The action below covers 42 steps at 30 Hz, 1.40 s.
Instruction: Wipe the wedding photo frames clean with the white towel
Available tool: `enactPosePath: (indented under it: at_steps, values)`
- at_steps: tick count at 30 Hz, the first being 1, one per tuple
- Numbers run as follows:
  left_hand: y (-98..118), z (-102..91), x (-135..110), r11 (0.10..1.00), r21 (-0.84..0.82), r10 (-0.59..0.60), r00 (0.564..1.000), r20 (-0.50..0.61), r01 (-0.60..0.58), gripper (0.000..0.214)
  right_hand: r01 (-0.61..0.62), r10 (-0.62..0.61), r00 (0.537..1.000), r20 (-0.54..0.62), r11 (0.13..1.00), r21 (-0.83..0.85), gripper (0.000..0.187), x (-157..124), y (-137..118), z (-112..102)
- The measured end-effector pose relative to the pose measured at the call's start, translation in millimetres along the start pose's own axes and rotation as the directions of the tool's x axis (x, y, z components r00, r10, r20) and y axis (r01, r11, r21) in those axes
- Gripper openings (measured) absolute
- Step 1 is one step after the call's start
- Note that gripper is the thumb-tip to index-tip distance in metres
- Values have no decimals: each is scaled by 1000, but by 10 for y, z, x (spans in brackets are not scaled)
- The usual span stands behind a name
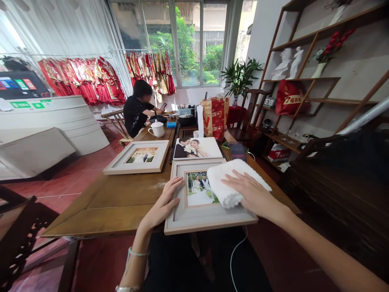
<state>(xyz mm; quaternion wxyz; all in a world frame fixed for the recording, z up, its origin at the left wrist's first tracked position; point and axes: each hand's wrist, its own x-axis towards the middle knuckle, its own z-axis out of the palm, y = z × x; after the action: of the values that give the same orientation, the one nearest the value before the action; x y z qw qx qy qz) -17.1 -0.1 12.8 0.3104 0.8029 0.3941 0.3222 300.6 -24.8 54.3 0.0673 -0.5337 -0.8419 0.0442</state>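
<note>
My left hand (165,200) rests on the left border of a picture frame (179,225), with its fingers stretched out and pressing on the edge. The frame lies face up at the table's near edge, with pale wood sides and a white mat. Inside it is a wedding photo (199,190) of a couple outdoors. My right hand (247,192) holds a folded white towel (223,178) down on the frame's right side, fingers spread over it. The towel covers the frame's upper right corner and part of the photo.
A second framed photo (136,157) and an unframed photo panel (197,148) lie on the wooden table (121,205). Farther back are a white lidded mug (157,128), a paper bag (215,117) and phones. A white cable (232,259) hangs in front. A person (138,109) sits at the far end.
</note>
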Motion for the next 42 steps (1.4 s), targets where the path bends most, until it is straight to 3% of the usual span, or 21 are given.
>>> enactPosePath:
  at_steps: [5,10,13,17,21,24,26,29,32,34,38,42]
  values:
    - [6,-6,17,1000,2,-7,1000,11,7,52,-116,99,975,-199,990,-79,77,687,126,109]
    - [-20,8,23,1000,5,-10,1000,15,10,49,-20,14,990,-141,999,-42,77,938,68,105]
    - [-33,19,23,1000,17,0,1000,6,0,48,76,-77,995,-64,997,-11,78,727,-92,110]
    - [-29,29,25,999,32,-4,1000,-20,5,43,212,-226,969,100,968,134,85,89,-347,-42]
    - [-19,33,21,1000,30,-9,999,-37,10,41,196,-266,932,245,941,277,89,-526,-439,-323]
    - [-23,31,14,1000,12,-12,999,-32,12,42,139,-200,951,234,957,256,83,-651,-331,-399]
    - [-28,27,11,1000,3,-8,1000,-28,8,42,71,-102,977,189,984,164,79,-522,-206,-350]
    - [-30,18,12,1000,1,5,1000,-29,-5,43,-36,35,997,61,999,20,77,-99,-9,-200]
    - [-19,9,17,1000,5,5,1000,-21,-5,42,-75,74,989,-128,997,-7,72,394,128,-72]
    - [-8,6,20,1000,5,-1,1000,-9,1,41,-78,77,980,-185,997,1,71,661,159,-17]
    - [-3,7,24,1000,3,-7,1000,-8,7,41,-3,6,988,-154,1000,22,74,925,53,80]
    - [-24,19,21,1000,-4,-1,1000,-18,1,40,153,-150,988,-48,986,68,81,730,-190,149]
